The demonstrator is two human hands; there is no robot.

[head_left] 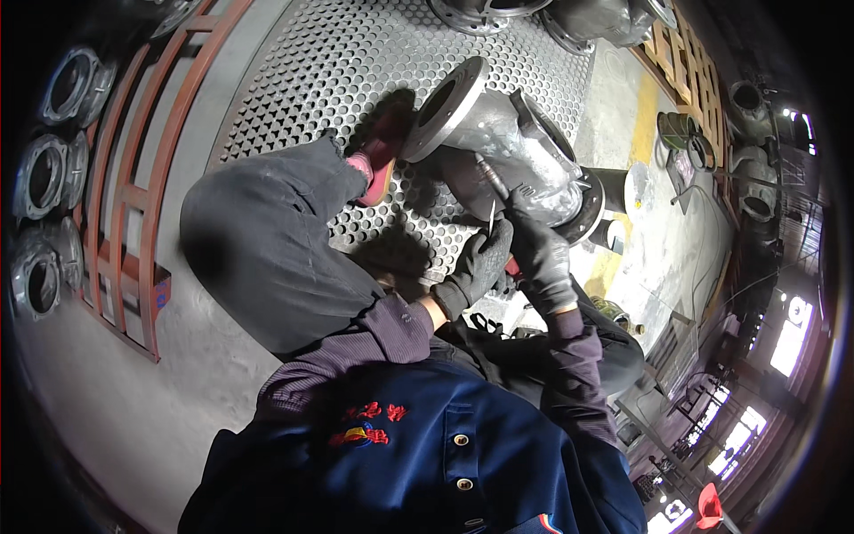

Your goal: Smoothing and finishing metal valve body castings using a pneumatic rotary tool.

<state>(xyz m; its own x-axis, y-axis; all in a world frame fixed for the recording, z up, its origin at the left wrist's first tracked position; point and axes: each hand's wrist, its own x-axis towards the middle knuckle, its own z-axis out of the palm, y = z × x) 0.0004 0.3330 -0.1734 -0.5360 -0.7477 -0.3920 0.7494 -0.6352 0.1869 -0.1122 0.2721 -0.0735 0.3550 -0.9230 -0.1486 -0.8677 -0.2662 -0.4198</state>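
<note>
A large grey metal valve body point(525, 165) with round flanges lies on the perforated plate between my feet. My right hand point(541, 256), in a dark glove, is closed round a slim pencil-shaped metal tool point(491, 175). The tool's tip points up and left, against or just over the casting's side; contact is not clear. My left hand point(485, 264), also gloved, is closed beside the right one. A thin, pale pointed piece point(493, 216) sticks up from the left fingers; its kind cannot be made out. The casting's flange point(454, 107) faces up-left, near my red shoe point(381, 165).
A red-brown metal rack point(147, 222) stands at the left, with several flanged castings point(40, 182) beyond it. More castings point(605, 20) sit at the far edge. A wooden pallet point(689, 71) and a green cylindrical part point(678, 130) lie at the right. My bent knee point(213, 222) flanks the plate.
</note>
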